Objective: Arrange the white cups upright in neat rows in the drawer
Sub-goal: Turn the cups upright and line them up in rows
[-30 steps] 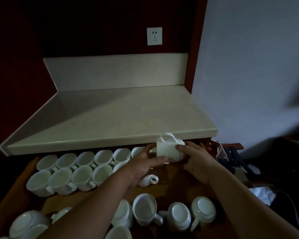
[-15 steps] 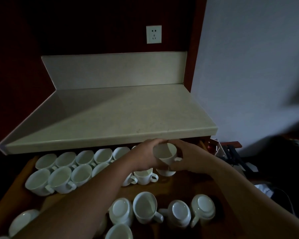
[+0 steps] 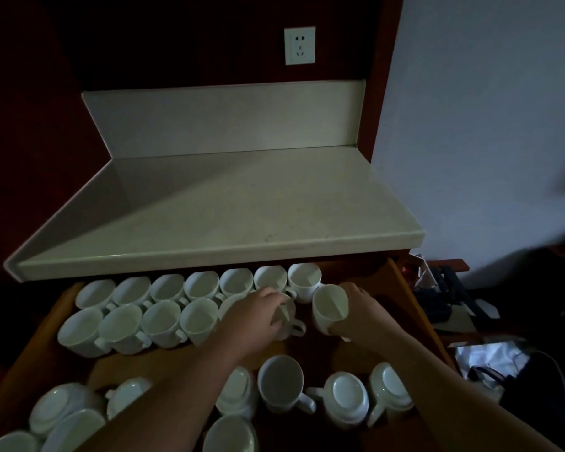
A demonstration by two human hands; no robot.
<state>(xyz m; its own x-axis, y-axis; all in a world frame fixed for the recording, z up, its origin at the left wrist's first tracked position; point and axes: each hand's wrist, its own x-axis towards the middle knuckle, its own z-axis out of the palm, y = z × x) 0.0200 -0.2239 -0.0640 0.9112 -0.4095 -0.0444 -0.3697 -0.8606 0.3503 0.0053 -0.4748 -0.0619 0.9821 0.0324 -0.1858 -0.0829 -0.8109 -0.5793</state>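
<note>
- The drawer (image 3: 405, 298) stands pulled out beneath the bench (image 3: 229, 207), so every cup in it can be reached from above.
- The back row (image 3: 201, 285) looks finished: seven white cups stand upright, packed side by side and tucked just under the bench edge.
- The second row (image 3: 160, 321) runs directly in front of it, handles turned toward the near right. This is probably so the bodies can sit close together.
- The right grip (image 3: 364, 313) is clasped round the wall of the end cup (image 3: 330, 308), which is mouth up at the right end of the second row, just in front of the last back-row cup. Whether its foot is down on the drawer floor I cannot tell.
- The left grip (image 3: 261, 313) has its fingers curled over the rim of the neighbour cup (image 3: 287, 321), whose handle pokes out to the near right. I judge that it steadies this cup so the incoming one does not knock it askew.
- A narrow gap shows between these two cups, and closing it would complete the second row.
- The loose cups (image 3: 349, 396) at the front of the drawer — most bottom-up, one showing its open mouth — are not yet turned or lined up, so the task seems a little past halfway.
- The main risk is china striking china if the end cup is pushed in too fast.
</note>
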